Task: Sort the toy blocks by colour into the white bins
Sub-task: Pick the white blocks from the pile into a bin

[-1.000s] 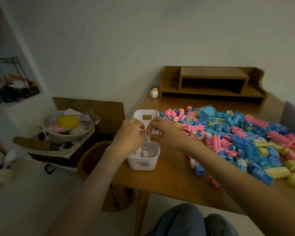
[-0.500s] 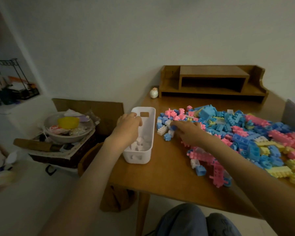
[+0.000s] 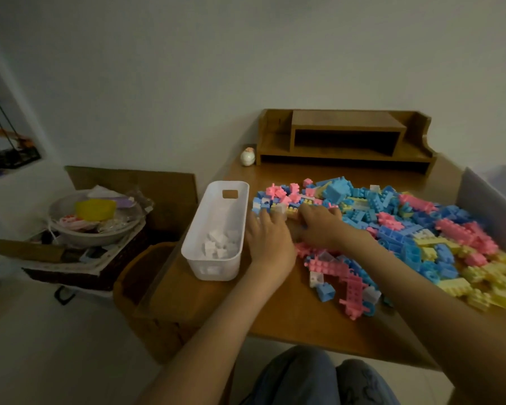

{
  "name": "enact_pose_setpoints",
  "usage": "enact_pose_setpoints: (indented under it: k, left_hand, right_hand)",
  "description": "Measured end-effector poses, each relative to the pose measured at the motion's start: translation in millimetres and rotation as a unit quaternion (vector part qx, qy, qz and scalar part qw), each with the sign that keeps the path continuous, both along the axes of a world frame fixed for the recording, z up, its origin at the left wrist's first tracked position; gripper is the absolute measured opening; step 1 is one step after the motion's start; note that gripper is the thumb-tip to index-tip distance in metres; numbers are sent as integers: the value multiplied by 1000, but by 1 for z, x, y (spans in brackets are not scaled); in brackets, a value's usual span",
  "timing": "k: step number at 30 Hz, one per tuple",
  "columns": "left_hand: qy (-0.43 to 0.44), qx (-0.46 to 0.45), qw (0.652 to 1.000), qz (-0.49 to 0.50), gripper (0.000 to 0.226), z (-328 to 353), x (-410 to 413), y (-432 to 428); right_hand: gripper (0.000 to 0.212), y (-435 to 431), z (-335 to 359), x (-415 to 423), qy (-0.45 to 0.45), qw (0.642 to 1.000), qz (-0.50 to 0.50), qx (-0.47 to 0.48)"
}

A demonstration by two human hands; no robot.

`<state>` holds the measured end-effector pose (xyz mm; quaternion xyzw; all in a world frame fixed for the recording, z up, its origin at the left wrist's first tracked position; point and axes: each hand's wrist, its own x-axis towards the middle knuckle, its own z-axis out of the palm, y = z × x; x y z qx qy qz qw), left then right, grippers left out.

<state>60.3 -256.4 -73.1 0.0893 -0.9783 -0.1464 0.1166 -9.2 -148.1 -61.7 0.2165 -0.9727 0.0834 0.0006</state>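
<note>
A large pile of toy blocks point(image 3: 398, 229), pink, blue, yellow and white, covers the right half of the wooden table point(image 3: 289, 323). A white bin point(image 3: 214, 267) stands at the table's left edge with several white blocks in its near end. My left hand point(image 3: 268, 244) lies palm down just right of the bin, its fingertips at the pile's left edge near a white block point(image 3: 279, 208). My right hand point(image 3: 319, 226) rests beside it on the pile, fingers curled into the blocks. Whether either hand grips a block is hidden.
A wooden desk shelf point(image 3: 345, 141) stands at the table's back, a small egg-shaped figure point(image 3: 248, 156) beside it. A grey bin wall point(image 3: 491, 206) rises at the right. Left of the table are a basket with a bowl point(image 3: 94, 220) and a brown box point(image 3: 146, 273).
My left hand has left the bin's rim and moved right to the pile's edge. My right hand has stayed in the blocks near the pile's left side.
</note>
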Motion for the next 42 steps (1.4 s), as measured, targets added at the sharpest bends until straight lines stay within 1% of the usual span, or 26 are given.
enact_pose_setpoints:
  k: [1, 3, 5, 7, 9, 11, 15, 17, 19, 20, 21, 22, 24, 25, 26, 28, 30, 33, 36, 39, 40, 42]
  left_hand:
    - [-28, -12, 999, 25, 55, -4, -5, -2]
    - [-66, -40, 996, 42, 56, -10, -11, -5]
    - [-67, -34, 997, 37, 57, -16, -15, -5]
    - [-40, -28, 998, 35, 54, -18, -17, -5]
    - [-7, -25, 999, 47, 51, -21, -20, -8]
    - [17, -6, 998, 52, 50, -22, -23, -11]
    - [57, 48, 997, 28, 40, -24, -24, -14]
    - [70, 60, 996, 19, 37, -25, -23, -14]
    - [77, 62, 995, 13, 36, -26, -23, -14]
    - [78, 61, 995, 13, 37, -27, -23, -14]
    - [80, 60, 995, 16, 38, -28, -23, -14]
    - [82, 61, 995, 20, 39, -28, -24, -14]
    - [89, 72, 993, 28, 38, -27, -25, -14]
    - [92, 85, 992, 33, 37, -26, -26, -14]
    - [93, 101, 990, 39, 36, -26, -25, -15]
    - [97, 132, 986, 41, 41, -25, -24, -16]
    - [96, 151, 983, 35, 48, -25, -23, -17]
    - [95, 150, 983, 39, 46, -25, -24, -17]
    - [73, 133, 988, 39, 51, -24, -23, -17]
    - [83, 108, 990, 21, 46, -22, -19, -15]
    - [93, 88, 992, 15, 44, -21, -17, -14]
    - [122, 16, 992, -5, 42, -16, -11, -8]
  right_hand:
    - [12, 1, 0, -1, 5, 1000, 9, -15]
    - [29, -2, 0, 0, 20, 998, 34, -50]
    - [43, -5, -1, 0, 18, 997, 55, -61]
    - [49, -10, -4, 0, 4, 998, 60, -22]
    - [52, -14, -8, -1, 12, 998, 60, 26]
    - [49, -16, -11, -3, 23, 997, 62, 28]
    - [32, -16, -12, -1, -6, 996, 78, -42]
    - [24, -14, -15, -1, 17, 997, 68, -45]
    - [23, -14, -18, -2, 48, 997, 49, -40]
    - [24, -14, -19, -3, 57, 996, 43, -54]
    - [29, -15, -19, -3, 58, 995, 43, -72]
    - [39, -16, -18, -3, 51, 994, 50, -81]
    - [61, -18, -16, -3, 20, 996, 77, -47]
    - [67, -19, -14, -4, 2, 996, 88, -21]
    - [68, -20, -12, -5, -8, 995, 95, 0]
    - [63, -20, -9, -7, -4, 995, 96, 13]
    - [53, -20, -7, -6, 14, 997, 81, -3]
    - [35, -19, -6, -2, 32, 997, 64, -12]
    - [29, -13, -3, 3, 37, 997, 66, -3]
    - [30, -7, 1, 7, 44, 996, 73, -10]
    - [29, -5, 1, 7, 51, 996, 66, -23]
    - [26, -3, 2, 6, 80, 993, 55, -71]
